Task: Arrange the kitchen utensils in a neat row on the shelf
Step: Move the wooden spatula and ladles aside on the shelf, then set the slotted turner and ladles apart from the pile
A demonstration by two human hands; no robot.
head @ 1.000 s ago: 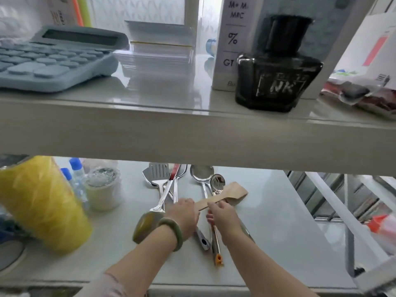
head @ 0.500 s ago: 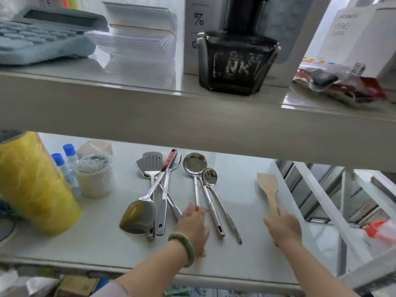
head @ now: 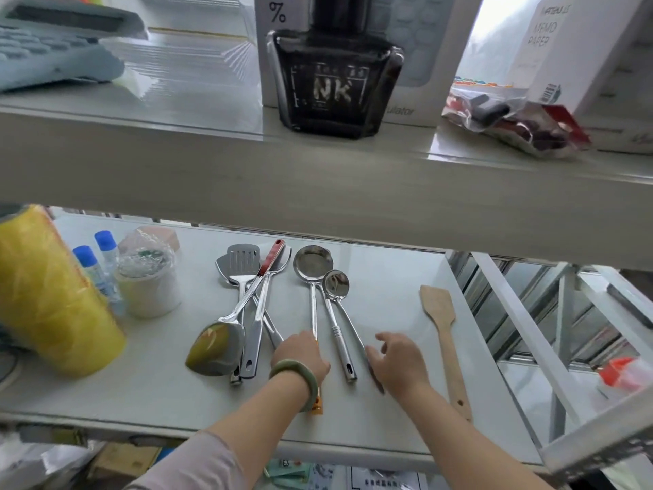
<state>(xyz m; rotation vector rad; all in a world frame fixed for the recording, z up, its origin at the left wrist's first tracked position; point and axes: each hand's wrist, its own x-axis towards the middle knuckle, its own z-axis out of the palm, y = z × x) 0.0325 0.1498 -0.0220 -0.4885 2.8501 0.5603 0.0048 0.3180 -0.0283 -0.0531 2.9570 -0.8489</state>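
Several steel utensils lie on the lower white shelf (head: 388,284). On the left is a crossed pile: a slotted turner (head: 243,258), a red-handled ladle (head: 215,351) and others under them. A large ladle (head: 312,263) and a small ladle (head: 336,284) lie side by side in the middle. The wooden spatula (head: 441,320) lies alone to the right, blade pointing away. My left hand (head: 300,355), with a green bangle, is curled over the large ladle's handle. My right hand (head: 399,358) is spread over a thin steel handle (head: 353,330) beside the small ladle.
A yellow roll (head: 49,295), two blue-capped bottles (head: 95,270) and a wrapped white cup (head: 148,288) stand at the left of the shelf. The upper shelf board (head: 318,178) hangs close above, holding an ink bottle (head: 335,86). White rack bars (head: 523,330) border the right.
My right hand carried the wooden spatula out of the pile to the right, let it go there, and moved back left to the thin handle. My left hand stayed on the large ladle's handle.
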